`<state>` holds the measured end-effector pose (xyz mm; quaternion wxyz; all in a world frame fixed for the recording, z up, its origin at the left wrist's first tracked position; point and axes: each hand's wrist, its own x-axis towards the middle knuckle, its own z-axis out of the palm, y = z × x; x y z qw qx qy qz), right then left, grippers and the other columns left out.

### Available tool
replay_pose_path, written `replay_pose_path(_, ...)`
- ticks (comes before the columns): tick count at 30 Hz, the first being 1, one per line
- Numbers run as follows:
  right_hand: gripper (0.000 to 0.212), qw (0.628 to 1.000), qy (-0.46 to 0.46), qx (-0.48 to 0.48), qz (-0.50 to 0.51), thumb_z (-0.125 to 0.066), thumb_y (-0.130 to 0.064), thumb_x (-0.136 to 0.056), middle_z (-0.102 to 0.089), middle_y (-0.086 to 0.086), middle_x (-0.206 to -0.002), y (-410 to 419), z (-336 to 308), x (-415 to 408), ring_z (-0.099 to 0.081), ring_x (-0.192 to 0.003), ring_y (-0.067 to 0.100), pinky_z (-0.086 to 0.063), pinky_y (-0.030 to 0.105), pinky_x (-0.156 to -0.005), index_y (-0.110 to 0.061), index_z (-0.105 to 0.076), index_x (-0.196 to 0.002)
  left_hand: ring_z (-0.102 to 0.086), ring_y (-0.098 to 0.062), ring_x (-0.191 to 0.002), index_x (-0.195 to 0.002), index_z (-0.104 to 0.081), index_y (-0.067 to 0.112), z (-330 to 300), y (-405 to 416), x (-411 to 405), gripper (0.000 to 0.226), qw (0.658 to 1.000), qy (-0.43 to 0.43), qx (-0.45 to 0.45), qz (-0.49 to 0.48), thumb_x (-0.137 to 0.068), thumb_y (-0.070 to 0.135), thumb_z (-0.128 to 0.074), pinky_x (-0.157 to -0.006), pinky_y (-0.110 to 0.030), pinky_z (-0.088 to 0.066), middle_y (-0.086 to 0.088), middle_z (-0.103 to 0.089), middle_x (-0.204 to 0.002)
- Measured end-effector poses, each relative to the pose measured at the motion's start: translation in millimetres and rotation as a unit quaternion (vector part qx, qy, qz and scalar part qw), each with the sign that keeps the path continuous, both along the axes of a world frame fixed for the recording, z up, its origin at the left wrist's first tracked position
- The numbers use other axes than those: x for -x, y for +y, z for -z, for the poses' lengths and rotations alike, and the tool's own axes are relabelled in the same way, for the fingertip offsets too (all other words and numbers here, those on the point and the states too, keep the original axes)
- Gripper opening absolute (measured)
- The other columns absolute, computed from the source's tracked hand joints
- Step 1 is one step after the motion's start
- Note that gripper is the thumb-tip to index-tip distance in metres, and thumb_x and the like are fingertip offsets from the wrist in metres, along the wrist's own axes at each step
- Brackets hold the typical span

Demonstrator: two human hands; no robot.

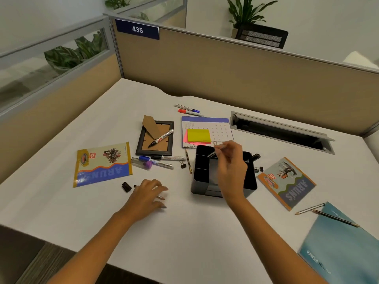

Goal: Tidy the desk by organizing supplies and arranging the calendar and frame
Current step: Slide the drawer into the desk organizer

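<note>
Head view. Partition sign [137, 29] reads "435". Two notebooks carry "ARUN'S", upside down to me: one at left [103, 165], one at right [287, 182]. Blue folder [338, 242] at near right corner has print along its edge I can't read; two pencils [320, 213] lie across its far corner.

Picture frame [154, 138] lies face down on the white counter [82, 119], cardboard stand sticking up, a black-tipped marker [161, 138] resting across its back. Calendar [207, 132] lies flat just right of the frame, blue header strip, spiral edge toward me; yellow sticky pad [198, 135] stacked on pink ones sits on it. Two more markers [189, 110] lie beyond the calendar. Another cluster of markers [162, 160] sits just below the frame, binder clip [183, 165] beside them.

Black desk organizer [205, 171], several compartments, stands near the calendar's near edge; contents mostly hidden by my arm.

My right hand [230, 158] is over the organizer, fingers pinching a thin pen [213, 153]. My left hand [148, 194] is lowered on the counter, fingers curled round a pencil [161, 197], black cap [126, 186] just beside.
</note>
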<state>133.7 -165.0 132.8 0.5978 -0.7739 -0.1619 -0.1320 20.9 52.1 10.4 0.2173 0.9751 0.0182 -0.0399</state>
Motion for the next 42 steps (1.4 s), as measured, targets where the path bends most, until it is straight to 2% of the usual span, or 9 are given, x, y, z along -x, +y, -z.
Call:
replay_pose_path(5,0.012,0.991,0.045,0.116,-0.042,-0.047,-0.017,-0.097,-0.064,-0.005,-0.093,-2.9,20.4,-17.6,-0.059,-0.07,-0.001,-0.048,0.014,-0.062,-0.013,-0.055,-0.105,-0.052,-0.018,-0.092,-0.094,-0.065,0.023,16.2,4.3,-3.5,0.024,0.996,-0.055,-0.05,0.039,-0.075,0.034,-0.075,-0.071,-0.034,-0.05,0.003,-0.057,-0.102)
replay_pose_path(11,0.016,0.955,0.022,0.289,-0.062,-0.056,-0.015,-0.092,-0.068,0.005,-0.101,-7.3,53.4,-29.6,-0.055,-0.099,0.024,-0.048,0.033,-0.083,-0.011,-0.067,-0.103,-0.054,-0.018,-0.081,-0.085,-0.063,0.017,20.6,12.3,-8.4,0.009,0.991,-0.107,-0.042,0.072,-0.081,0.017,-0.071,-0.059,-0.027,-0.048,0.0,-0.058,-0.092)
replay_pose_path(17,0.016,0.938,-0.055,0.34,-0.024,-0.062,-0.02,-0.087,-0.063,0.006,-0.096,-8.5,67.7,-29.6,-0.05,-0.093,0.028,-0.044,0.032,-0.072,-0.011,-0.071,-0.097,-0.053,-0.016,-0.075,-0.084,-0.059,0.021,15.8,14.2,-11.1,0.031,0.98,-0.133,-0.093,0.113,-0.07,-0.005,-0.069,-0.05,-0.028,-0.048,0.004,-0.059,-0.087)
replay_pose_path(22,0.021,0.929,-0.037,0.369,-0.014,-0.062,-0.023,-0.088,-0.057,0.006,-0.098,-12.0,73.1,-25.3,-0.047,-0.094,0.027,-0.048,0.039,-0.07,-0.014,-0.07,-0.105,-0.057,-0.018,-0.074,-0.083,-0.058,0.023,6.0,4.3,-17.6,0.048,0.977,-0.164,-0.109,0.077,-0.057,-0.014,-0.072,-0.053,-0.026,-0.044,0.007,-0.063,-0.079)
replay_pose_path(25,0.026,0.943,-0.02,0.331,-0.011,-0.059,-0.015,-0.09,-0.057,0.01,-0.103,-11.4,66.7,-21.5,-0.048,-0.096,0.028,-0.049,0.039,-0.077,-0.008,-0.064,-0.115,-0.057,-0.016,-0.076,-0.086,-0.059,0.021,-16.0,-9.6,-30.1,0.042,0.975,-0.22,-0.043,0.002,-0.065,-0.012,-0.074,-0.06,-0.028,-0.045,0.005,-0.064,-0.08)
replay_pose_path(28,0.027,0.977,0.008,0.215,-0.015,-0.056,-0.005,-0.09,-0.058,0.008,-0.105,-10.7,47.5,-11.5,-0.055,-0.092,0.019,-0.047,0.019,-0.079,-0.007,-0.062,-0.116,-0.056,-0.011,-0.084,-0.099,-0.063,0.013,-52.1,-29.6,-45.8,0.017,0.947,-0.296,0.103,-0.072,-0.085,0.003,-0.064,-0.07,-0.026,-0.05,0.001,-0.065,-0.09)
replay_pose_path(31,0.027,0.988,0.014,0.143,-0.065,-0.061,-0.007,-0.087,-0.065,0.003,-0.104,-7.2,24.7,3.2,-0.061,-0.089,0.01,-0.047,0.008,-0.077,-0.011,-0.063,-0.114,-0.06,-0.006,-0.089,-0.117,-0.059,0.016,-95.7,-53.4,-56.9,0.029,0.911,-0.308,0.246,-0.12,-0.089,0.011,-0.058,-0.076,-0.013,-0.05,0.006,-0.063,-0.096)
replay_pose_path(36,0.04,0.983,0.047,0.098,-0.148,-0.061,-0.016,-0.089,-0.063,-0.009,-0.108,-0.2,4.8,21.9,-0.062,-0.095,0.002,-0.05,0.013,-0.084,-0.019,-0.053,-0.128,-0.06,0.0,-0.093,-0.124,-0.045,0.038,-131.7,-86.4,-58.7,0.045,0.904,-0.252,0.337,-0.071,-0.088,0.014,-0.06,-0.079,-0.007,-0.048,0.014,-0.062,-0.088)
replay_pose_path(42,0.024,0.986,0.06,0.061,-0.146,-0.054,-0.018,-0.093,-0.059,-0.006,-0.104,-11.6,4.0,17.6,-0.06,-0.095,0.006,-0.053,0.018,-0.077,-0.024,-0.059,-0.116,-0.065,-0.004,-0.09,-0.118,-0.044,0.043,-129.8,-94.9,-63.5,0.044,0.859,-0.158,0.478,-0.096,-0.088,0.016,-0.061,-0.077,-0.007,-0.047,0.005,-0.069,-0.085)
